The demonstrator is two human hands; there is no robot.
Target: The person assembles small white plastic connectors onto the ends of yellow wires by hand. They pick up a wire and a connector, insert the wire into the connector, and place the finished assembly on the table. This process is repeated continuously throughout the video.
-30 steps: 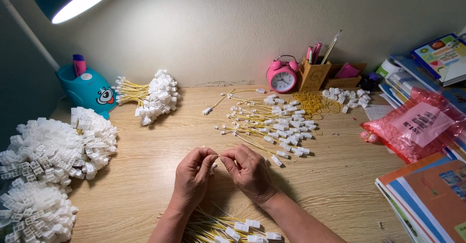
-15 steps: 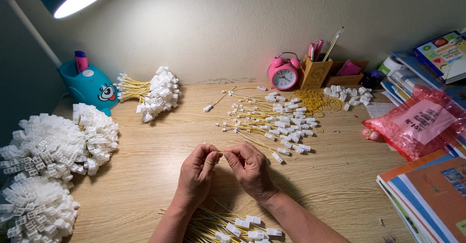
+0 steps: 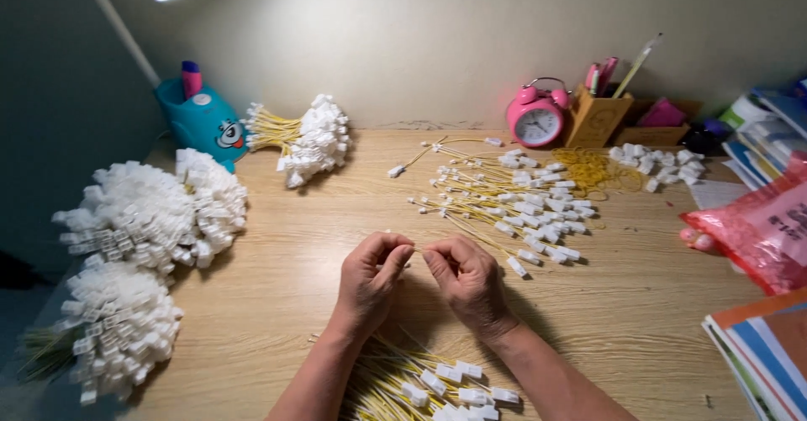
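My left hand (image 3: 370, 280) and my right hand (image 3: 466, 280) meet over the middle of the wooden desk (image 3: 277, 303), fingertips pinched together on a thin yellow cord that runs between them. Close to my wrists lies a heap of yellow cords with white plastic tags (image 3: 420, 381). A loose spread of the same tagged cords (image 3: 513, 202) lies just beyond my right hand. What the fingertips hold besides the cord is hidden.
Big bundles of white tags sit at the left (image 3: 160, 215) and lower left (image 3: 118, 328), another bundle (image 3: 307, 139) at the back. A blue pen holder (image 3: 202, 118), pink alarm clock (image 3: 538, 118), wooden pencil box (image 3: 598, 114), red plastic bag (image 3: 756, 228) and stacked books (image 3: 761, 349) ring the desk.
Both hands stay together at the desk's middle, the fingers shifting slightly on the cord. The view has dipped a little; nothing else on the desk moved.
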